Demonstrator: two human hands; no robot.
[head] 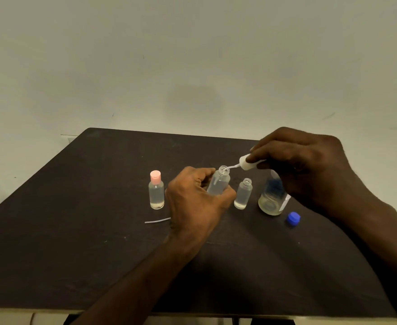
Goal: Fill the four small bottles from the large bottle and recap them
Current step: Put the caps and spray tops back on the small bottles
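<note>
1. Left hand is gripping an open small bottle, fingers curled round its body, tilting it slightly right above the counter.
2. Right hand is pinching a white pump cap, fingers clamped on it; the cap's thin tube is pointing left and its tip is sitting at the held bottle's mouth.
3. A second open small bottle is standing upright just right of the held one, a little clear liquid showing at its bottom.
4. A pink-capped bottle is standing upright to the left of the left hand, nearly full of clear liquid.
5. The large bottle is standing at the right, partly hidden behind the right hand, uncapped as far as can be told, liquid low in it.
6. A blue cap is lying on the counter near and right of the large bottle.
7. A loose thin tube piece is lying flat on the counter, near side of the pink-capped bottle, its right end running behind the left hand.
8. Fourth small bottle: cannot tell where it is.
</note>
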